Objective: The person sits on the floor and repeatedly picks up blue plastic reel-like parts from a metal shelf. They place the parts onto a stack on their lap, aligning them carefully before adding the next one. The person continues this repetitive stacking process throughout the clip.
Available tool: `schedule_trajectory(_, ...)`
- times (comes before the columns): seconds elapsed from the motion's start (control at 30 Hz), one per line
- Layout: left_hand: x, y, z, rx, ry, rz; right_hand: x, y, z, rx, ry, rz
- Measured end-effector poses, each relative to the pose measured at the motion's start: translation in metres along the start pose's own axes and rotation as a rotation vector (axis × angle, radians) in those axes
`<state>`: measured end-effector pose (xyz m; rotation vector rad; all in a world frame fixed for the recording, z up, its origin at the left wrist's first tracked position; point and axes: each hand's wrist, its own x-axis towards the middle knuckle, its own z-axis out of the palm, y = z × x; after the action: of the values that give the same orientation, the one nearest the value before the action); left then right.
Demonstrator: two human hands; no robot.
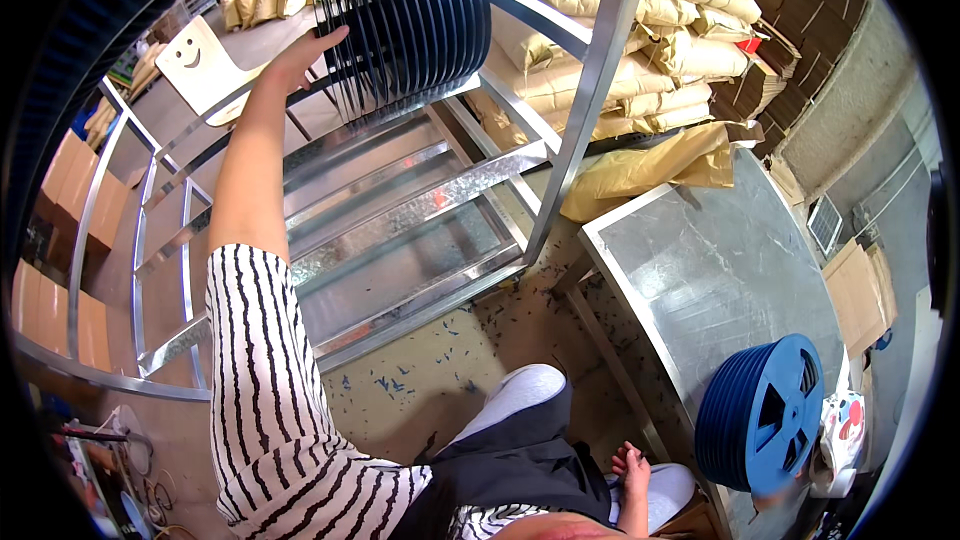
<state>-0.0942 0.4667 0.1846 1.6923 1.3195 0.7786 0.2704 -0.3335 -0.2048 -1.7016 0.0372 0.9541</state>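
My left arm stretches far forward to a row of dark plastic reels (440, 20) standing on edge on a metal rack (400, 210). At the left end of that row is my left hand (295, 62), its fingers extended against the thin rims. Part of this hand is hidden, and I see no separate thing in it. My right hand (632, 468) hangs low beside my knee, loosely curled with nothing in it. To its right, several blue reels (760, 415) stand together on edge on a metal-topped table (720, 270).
Tan sacks (640, 50) are piled behind the rack, with flat brown cardboard (810, 0) stacked to their right. A pale chair back (200, 65) stands beyond my left hand. Cardboard boxes (60, 300) sit at the left. Blue scraps (400, 380) litter the floor.
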Motion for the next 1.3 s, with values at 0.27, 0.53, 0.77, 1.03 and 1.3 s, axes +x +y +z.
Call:
schedule_trajectory(0.27,0.013,-0.073,0.024,-0.54,0.272,0.002,-0.009,-0.01,0.0,-0.052,0.013,0.03)
schedule_trajectory(0.53,0.065,-0.109,0.044,-0.894,0.041,0.038,-0.016,0.003,-0.023,-0.061,0.034,0.045)
schedule_trajectory(0.77,0.033,-0.08,0.06,-0.735,0.118,-0.011,-0.028,-0.002,-0.017,-0.099,0.081,0.072)
schedule_trajectory(1.03,0.071,-0.089,0.039,-0.717,0.209,0.134,-0.011,-0.003,-0.01,-0.105,0.024,0.043)
schedule_trajectory(1.3,0.095,-0.088,0.05,-0.902,0.096,0.076,-0.03,-0.021,0.003,-0.011,0.065,0.131)
